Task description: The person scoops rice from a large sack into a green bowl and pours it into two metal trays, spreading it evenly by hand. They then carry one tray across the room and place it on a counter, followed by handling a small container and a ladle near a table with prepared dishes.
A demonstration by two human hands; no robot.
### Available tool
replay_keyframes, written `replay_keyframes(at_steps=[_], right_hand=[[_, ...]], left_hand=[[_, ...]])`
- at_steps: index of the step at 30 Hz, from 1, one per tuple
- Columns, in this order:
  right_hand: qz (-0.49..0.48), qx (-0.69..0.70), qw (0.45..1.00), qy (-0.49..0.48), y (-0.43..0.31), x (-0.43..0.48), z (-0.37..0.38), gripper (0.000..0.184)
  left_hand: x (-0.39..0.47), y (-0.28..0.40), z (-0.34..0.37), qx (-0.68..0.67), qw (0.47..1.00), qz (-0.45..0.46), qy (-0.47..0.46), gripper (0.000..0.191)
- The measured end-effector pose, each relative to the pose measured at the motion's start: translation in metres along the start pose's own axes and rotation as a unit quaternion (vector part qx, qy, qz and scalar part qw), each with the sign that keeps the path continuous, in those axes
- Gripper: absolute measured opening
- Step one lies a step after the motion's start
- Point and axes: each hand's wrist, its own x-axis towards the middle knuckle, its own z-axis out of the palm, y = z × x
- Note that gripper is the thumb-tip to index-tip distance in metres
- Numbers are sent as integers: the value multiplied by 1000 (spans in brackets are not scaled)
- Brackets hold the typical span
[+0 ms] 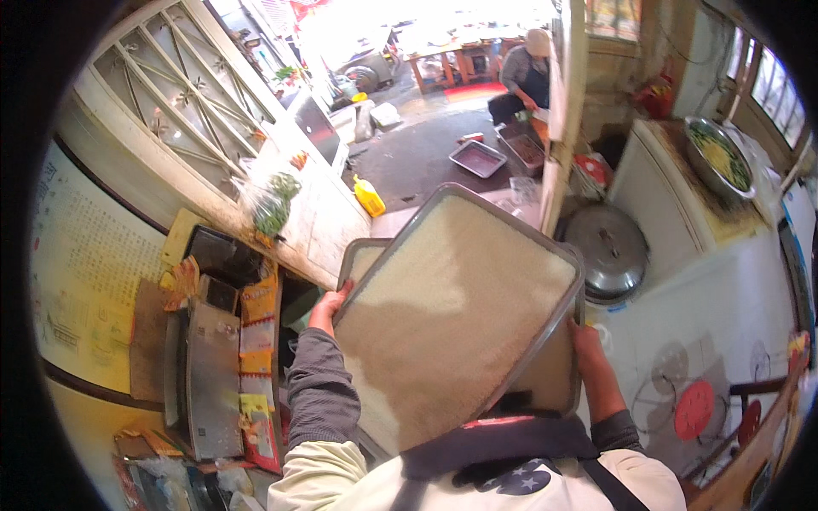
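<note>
Two rimmed metal trays are stacked crosswise against my front. The upper tray (447, 306) lies at an angle and holds an even layer of pale, fine-grained material. Under it, the lower tray (567, 370) shows at the left and right corners, with similar pale contents at its left corner. My left hand (330, 306) grips the left edge of the stack, and my right hand (588, 342) holds the lower tray's right side. Most fingers of both hands are hidden beneath the trays.
A doorway frame (565, 121) stands ahead; beyond it a person (527, 76) sits near metal trays (478, 158) on the floor. To the right are a round metal lid (606, 252) and a bowl of chopped greens (719, 156). A yellow bottle (369, 196) stands by the threshold; shelves (259, 345) are left.
</note>
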Motion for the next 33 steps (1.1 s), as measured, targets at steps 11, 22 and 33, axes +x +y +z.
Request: replay_keyframes(at_steps=[11,22,33], right_hand=[[-5,116,991,-69,-146,229,136,53],[-21,159,986,-54,-365,462,242,56],[-19,141,985,-96,-548,652,380,49]], left_hand=[[227,145,-94,-2,999,2,33,93],[464,357,-167,31,998,31,49,92],[672,475,-268,19,997,25,77,91]])
